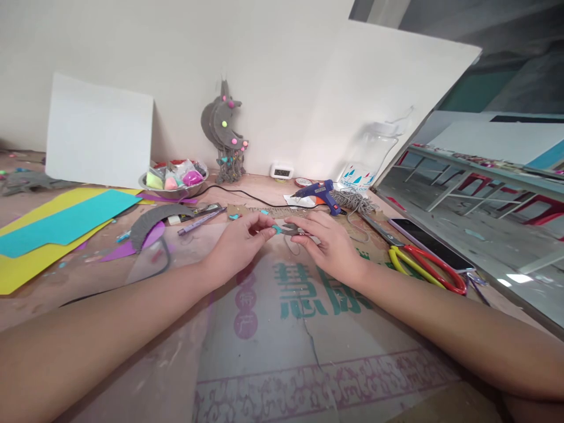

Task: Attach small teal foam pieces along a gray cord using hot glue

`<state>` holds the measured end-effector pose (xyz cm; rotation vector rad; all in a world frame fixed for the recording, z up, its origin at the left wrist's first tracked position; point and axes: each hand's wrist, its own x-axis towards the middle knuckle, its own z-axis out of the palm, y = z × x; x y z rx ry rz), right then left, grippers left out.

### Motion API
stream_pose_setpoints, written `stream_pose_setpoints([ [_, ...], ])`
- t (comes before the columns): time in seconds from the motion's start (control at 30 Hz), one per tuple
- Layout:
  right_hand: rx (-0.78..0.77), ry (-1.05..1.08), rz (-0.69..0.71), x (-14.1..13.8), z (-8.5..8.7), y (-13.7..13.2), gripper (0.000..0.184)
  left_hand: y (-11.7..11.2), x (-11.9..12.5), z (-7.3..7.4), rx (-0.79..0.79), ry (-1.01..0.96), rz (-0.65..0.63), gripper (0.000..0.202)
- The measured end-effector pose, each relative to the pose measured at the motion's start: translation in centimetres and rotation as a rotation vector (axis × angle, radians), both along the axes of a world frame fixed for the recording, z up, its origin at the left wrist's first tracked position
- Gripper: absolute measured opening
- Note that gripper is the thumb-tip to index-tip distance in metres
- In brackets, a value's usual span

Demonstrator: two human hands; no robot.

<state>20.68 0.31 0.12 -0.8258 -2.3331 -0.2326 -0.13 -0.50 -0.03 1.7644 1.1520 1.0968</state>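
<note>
At the middle of the table, my left hand (241, 244) pinches a small teal piece (277, 229) between thumb and forefinger. Facing it, my right hand (330, 244) has its fingers closed on a small grey piece (291, 228) that looks wrapped or fuzzy. The two pieces meet or overlap between my fingertips; I cannot tell whether they are joined. A thin grey strand hangs below them. Under both hands lies a plastic sheet (273, 358) printed with green characters and a purple border. Small teal scraps (234, 217) lie just beyond my left hand.
Scissors (423, 267) and a phone (432, 244) lie right, a blue glue gun (321, 195) behind my right hand. Coloured sheets (74, 220), a grey curved piece (156, 223) and a bowl (171, 191) are left. A moon ornament (224, 123), clock (282, 171) and jar (368, 155) stand behind.
</note>
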Motion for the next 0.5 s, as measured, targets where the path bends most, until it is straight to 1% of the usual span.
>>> stream_pose_setpoints([
  [0.07,0.052,-0.017,0.003,0.05,-0.03,0.08,0.031,0.02,-0.03,-0.03,0.009,0.008,0.006,0.01],
  [0.13,0.07,-0.041,0.002,0.09,-0.08,0.08,0.031,0.02,-0.05,-0.05,0.016,0.016,0.015,0.01],
  [0.5,0.055,-0.084,-0.05,0.03,-0.24,0.03,0.029,-0.23,-0.02,0.17,0.047,0.075,-0.01,0.011],
])
